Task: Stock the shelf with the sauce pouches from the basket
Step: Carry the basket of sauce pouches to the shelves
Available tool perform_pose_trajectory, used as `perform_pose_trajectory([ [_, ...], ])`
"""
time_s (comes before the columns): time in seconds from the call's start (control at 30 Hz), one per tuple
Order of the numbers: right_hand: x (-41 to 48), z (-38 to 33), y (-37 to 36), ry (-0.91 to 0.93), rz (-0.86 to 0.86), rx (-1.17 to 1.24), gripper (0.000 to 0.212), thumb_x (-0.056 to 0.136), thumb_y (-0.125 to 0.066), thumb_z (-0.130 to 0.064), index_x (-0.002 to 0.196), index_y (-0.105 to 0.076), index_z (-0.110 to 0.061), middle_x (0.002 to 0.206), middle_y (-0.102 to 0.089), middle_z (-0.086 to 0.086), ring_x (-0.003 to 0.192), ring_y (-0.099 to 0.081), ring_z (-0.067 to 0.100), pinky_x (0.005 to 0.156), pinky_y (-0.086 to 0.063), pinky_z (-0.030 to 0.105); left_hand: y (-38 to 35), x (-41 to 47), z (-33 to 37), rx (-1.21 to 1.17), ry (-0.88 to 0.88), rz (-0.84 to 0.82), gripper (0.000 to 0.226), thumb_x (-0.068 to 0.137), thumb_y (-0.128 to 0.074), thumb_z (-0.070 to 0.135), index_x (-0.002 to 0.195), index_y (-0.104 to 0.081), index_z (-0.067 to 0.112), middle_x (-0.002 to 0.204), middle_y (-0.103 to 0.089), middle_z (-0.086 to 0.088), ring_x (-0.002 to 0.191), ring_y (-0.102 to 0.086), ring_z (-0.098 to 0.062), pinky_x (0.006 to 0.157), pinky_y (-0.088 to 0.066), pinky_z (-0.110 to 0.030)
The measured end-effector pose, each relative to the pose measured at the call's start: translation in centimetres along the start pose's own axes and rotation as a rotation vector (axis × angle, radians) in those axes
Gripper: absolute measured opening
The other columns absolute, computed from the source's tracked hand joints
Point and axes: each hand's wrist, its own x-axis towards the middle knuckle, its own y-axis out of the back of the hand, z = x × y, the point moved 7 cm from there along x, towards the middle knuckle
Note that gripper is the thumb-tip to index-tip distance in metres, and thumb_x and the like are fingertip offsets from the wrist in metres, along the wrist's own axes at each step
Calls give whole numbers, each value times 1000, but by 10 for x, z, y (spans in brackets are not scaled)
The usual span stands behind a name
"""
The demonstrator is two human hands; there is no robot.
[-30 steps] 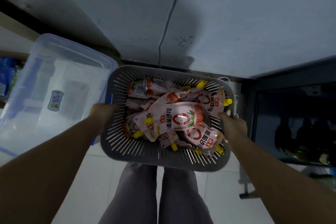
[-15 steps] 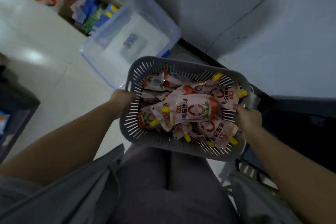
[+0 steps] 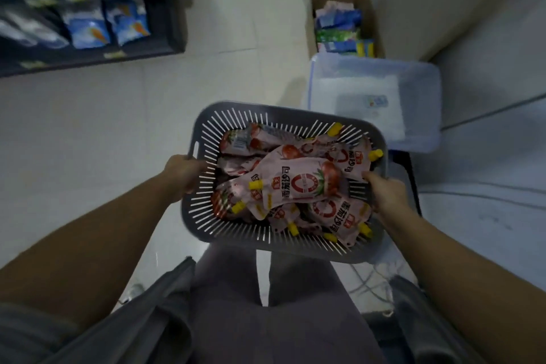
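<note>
Both hands are on the grey slotted basket (image 3: 251,111), which hangs in the air ahead of the person's legs, above the pale tiled floor (image 3: 251,23). The left hand (image 3: 183,171) is curled round the left rim just below the handle slot, and the right hand (image 3: 384,195) clamps the right rim with its thumb tucked over the edge. Inside, the sauce pouches (image 3: 301,186) are heaped in a loose pile, pink and red with yellow caps pointing every which way, and one lies flat on top. Just beyond the basket sits a clear plastic bin (image 3: 425,97) with a small pale item on its bottom, too blurred to name. Behind that is a cardboard box (image 3: 373,9) packed with blue and green packets (image 3: 339,26). Up at the left is a dark shelf (image 3: 88,57) carrying blue bags (image 3: 88,26) in a row.
</note>
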Motion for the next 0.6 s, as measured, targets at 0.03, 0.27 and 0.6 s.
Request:
perform_pose_trajectory([
  [0.03, -4, -15, -22, 22, -25, -32, 17, 74, -71, -23, 74, -60, -10, 79, -66, 14, 78, -67, 34, 80, -56, 51, 20, 2, -8, -42, 19, 22, 17, 81, -57, 1, 65, -51, 4, 53, -44, -8, 19, -37, -7, 29, -27, -10],
  [0.27, -61, -103, -190, 182, -170, -265, 22, 76, -71, -19, 91, -61, -6, 73, -64, 9, 69, -64, 28, 71, -57, 42, 156, 14, -78, -447, 178, 184, 14, 87, -59, 16, 87, -61, 2, 36, -52, -9, 17, -35, -9, 28, -27, -7],
  [0.6, -173, -184, -448, 396, -423, -545, 14, 71, -71, -7, 80, -67, 4, 83, -67, 21, 76, -66, 33, 77, -54, 46, 318, 30, -163, -841, 368, 430, 30, 90, -58, 25, 70, -54, 2, 23, -36, 2, 13, -29, -10, 29, -28, -7],
])
